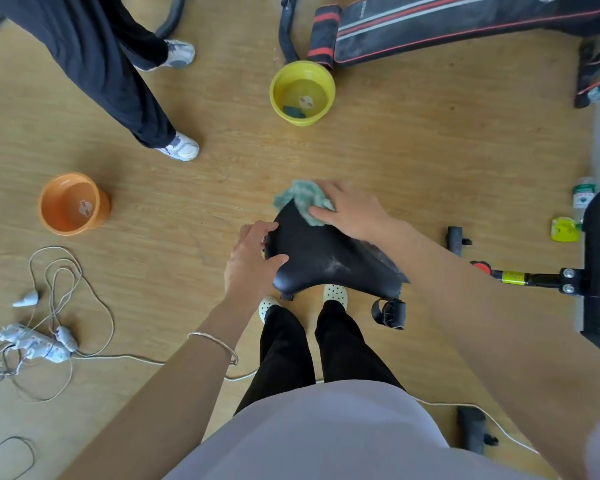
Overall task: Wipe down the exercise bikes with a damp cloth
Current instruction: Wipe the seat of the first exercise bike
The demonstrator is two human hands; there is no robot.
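Wood floor [430,161] | cloth [302,197] under seemingly flat fingers [326,188] of right hand [354,213], on saddle [326,258] nose | left hand [250,261] curled round saddle side

floor [395,150] – wood | far: yellow basin [329,93] | left: orange basin [103,209] – power strip [32,342], white cable [118,357]
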